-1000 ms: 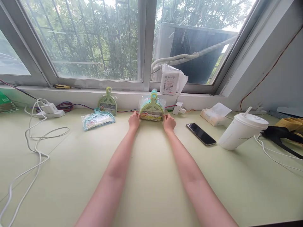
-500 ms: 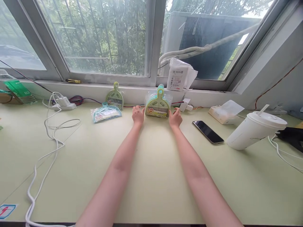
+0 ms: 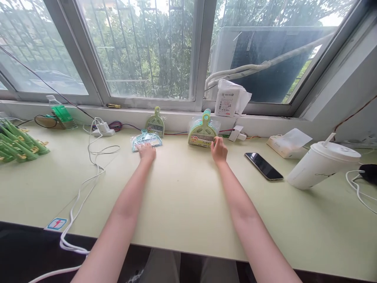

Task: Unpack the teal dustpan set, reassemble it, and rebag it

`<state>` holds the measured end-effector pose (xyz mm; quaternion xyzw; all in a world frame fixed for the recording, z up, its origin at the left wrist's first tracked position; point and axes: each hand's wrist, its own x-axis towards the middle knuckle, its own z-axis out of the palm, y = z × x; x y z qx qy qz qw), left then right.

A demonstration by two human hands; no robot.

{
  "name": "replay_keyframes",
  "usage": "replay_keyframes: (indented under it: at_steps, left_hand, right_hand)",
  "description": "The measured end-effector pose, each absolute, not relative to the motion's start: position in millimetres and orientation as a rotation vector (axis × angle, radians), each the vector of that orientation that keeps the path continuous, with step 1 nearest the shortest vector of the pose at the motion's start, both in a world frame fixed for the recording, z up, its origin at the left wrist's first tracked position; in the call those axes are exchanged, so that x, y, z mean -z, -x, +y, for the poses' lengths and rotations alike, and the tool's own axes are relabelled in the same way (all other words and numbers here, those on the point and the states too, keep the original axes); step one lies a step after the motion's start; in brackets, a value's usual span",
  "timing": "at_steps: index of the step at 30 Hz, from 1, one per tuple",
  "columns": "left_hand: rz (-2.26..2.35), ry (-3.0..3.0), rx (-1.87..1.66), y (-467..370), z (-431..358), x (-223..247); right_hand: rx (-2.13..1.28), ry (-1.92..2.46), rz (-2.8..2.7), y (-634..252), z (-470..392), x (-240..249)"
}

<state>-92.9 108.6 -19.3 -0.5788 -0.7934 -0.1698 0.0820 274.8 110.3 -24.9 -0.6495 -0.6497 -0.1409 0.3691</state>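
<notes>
Reaching forward over the pale green table (image 3: 188, 204), both bare arms stretch toward the window sill. The left hand (image 3: 146, 151) lies flat with loose fingers on the near edge of a blue dustpan pack (image 3: 146, 139), which lies flat on the table; the hand touches it but does not close around it. The right hand (image 3: 219, 148) is at the right lower corner of the green dustpan stack (image 3: 202, 133), with the fingers curled against the wrapping; whether it really grips the stack I cannot tell. This stack stands leaning against the sill. The blue pack is left of the stack, and one more green dustpan (image 3: 155, 125) leans on the sill just behind the blue pack. Right of the stack lies a black phone (image 3: 263, 166), and further right a white cup (image 3: 322, 164) with a straw. Behind the stack, on the sill, stands a white bag (image 3: 230, 103). Far left of the stack, white cables (image 3: 94, 165) run across the table.
</notes>
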Motion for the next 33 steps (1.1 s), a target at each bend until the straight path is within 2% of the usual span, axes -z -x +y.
replay_keyframes:
  at_steps: [4,10,15,18,21,25,29,31,33]
  left_hand:
    - [-2.228,1.872,0.323,75.9,76.0,16.9]
    - [-1.929,2.251,0.290,32.4,-12.2,11.6]
    - [-1.656,2.683,0.374,7.1,-90.3,4.0]
    - [-1.542,2.879,0.483,-6.4,-102.5,4.4]
    - [-1.702,2.809,0.811,-15.7,-78.8,6.1]
    - [-2.276,2.401,1.560,-20.5,-22.5,1.7]
    - [-2.492,3.110,1.973,-23.1,10.8,-1.5]
    - [-2.383,3.162,2.300,-22.8,13.3,1.5]
    - [-2.386,3.204,2.322,-20.2,9.3,5.6]
  right_hand:
    - [0.358,1.621,-1.717,-272.5,92.7,23.2]
    - [0.158,1.466,-1.685,-247.5,48.8,19.0]
    - [-0.399,1.570,-1.781,-223.9,24.8,22.2]
    - [-0.722,1.500,-1.796,-224.1,18.3,27.9]
    - [-0.878,1.376,-1.649,-233.4,14.1,34.1]
    - [-0.847,1.320,-1.413,-246.3,11.6,34.2]
    - [-0.700,1.243,-1.333,-251.9,11.1,23.7]
    - [-0.609,1.227,-1.340,-251.9,8.3,18.7]
    - [-0.504,1.258,-1.374,-249.8,2.6,15.3]
